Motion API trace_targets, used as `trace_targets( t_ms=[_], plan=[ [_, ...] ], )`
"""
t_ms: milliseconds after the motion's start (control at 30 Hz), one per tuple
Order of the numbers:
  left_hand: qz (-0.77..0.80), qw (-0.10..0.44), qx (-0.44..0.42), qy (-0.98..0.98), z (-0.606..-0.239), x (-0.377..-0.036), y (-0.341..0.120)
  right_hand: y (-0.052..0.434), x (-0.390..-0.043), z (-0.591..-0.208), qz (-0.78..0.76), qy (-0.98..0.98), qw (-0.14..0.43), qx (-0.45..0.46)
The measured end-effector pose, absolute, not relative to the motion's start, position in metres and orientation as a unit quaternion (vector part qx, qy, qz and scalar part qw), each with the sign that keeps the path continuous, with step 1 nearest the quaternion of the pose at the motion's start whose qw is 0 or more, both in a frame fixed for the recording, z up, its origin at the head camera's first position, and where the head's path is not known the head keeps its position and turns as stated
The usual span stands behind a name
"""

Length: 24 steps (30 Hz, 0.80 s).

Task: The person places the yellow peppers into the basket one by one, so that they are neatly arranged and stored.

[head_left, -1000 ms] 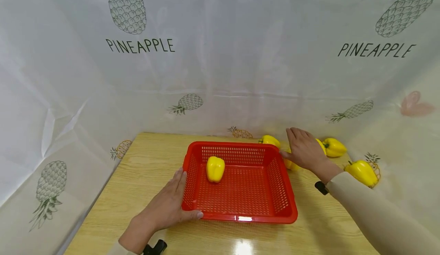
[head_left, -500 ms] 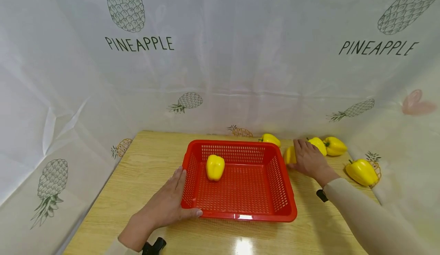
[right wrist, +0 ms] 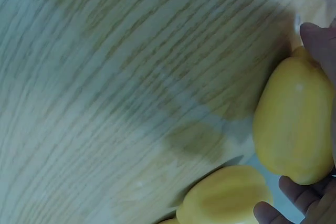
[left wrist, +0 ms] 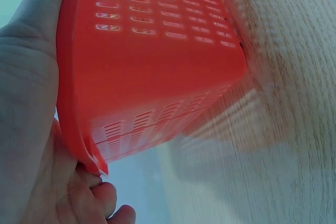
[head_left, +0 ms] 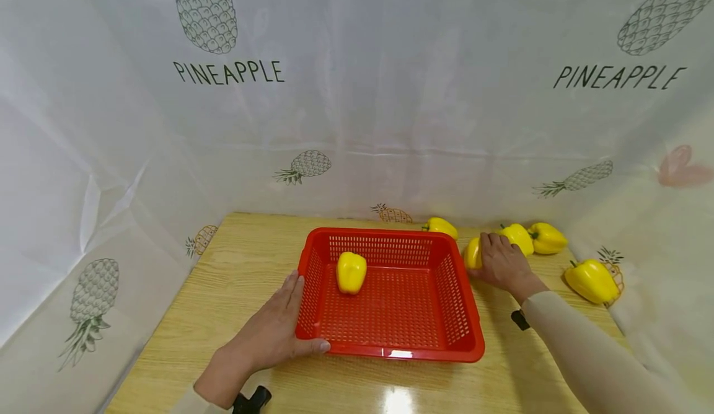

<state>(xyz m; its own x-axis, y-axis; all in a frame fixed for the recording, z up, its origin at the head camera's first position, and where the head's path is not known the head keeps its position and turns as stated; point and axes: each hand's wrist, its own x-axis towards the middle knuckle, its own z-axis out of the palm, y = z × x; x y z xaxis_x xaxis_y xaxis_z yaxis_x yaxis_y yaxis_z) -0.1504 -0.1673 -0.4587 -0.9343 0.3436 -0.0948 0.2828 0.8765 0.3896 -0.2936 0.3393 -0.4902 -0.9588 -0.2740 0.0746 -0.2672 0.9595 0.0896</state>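
Observation:
A red slotted plastic basket (head_left: 385, 354) stands on the wooden table with one yellow bell pepper (head_left: 351, 273) in its left part. My left hand (head_left: 268, 330) grips the basket's near left corner, fingers along the left side and thumb on the front rim. In the left wrist view the fingers (left wrist: 105, 195) curl below the rim. Just right of the basket, my right hand (head_left: 504, 266) holds another yellow bell pepper (head_left: 472, 254) lying at the table, thumb at one end and fingers at the other. Part of that pepper is hidden by the hand.
Several more yellow bell peppers lie at the back and right: one behind the basket (head_left: 442, 227), a pair (head_left: 517, 238) beyond my right hand, and a pepper (head_left: 592, 281) at the right edge. A pineapple-print sheet (head_left: 357, 116) walls in the table (head_left: 223, 277).
My right hand has come down from above the peppers, shifted right, and closed its fingers around the pepper beside the basket. The left hand stays on the basket.

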Motion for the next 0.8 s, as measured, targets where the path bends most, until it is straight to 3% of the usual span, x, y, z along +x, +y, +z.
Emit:
trace_targets(
  t_ms=[800],
  plan=[
    [0.190, 0.080, 0.161, 0.965, -0.459, -0.150, -0.168, 0.353, -0.290, -0.498, -0.014, -0.978, 0.060, 0.197]
  ],
)
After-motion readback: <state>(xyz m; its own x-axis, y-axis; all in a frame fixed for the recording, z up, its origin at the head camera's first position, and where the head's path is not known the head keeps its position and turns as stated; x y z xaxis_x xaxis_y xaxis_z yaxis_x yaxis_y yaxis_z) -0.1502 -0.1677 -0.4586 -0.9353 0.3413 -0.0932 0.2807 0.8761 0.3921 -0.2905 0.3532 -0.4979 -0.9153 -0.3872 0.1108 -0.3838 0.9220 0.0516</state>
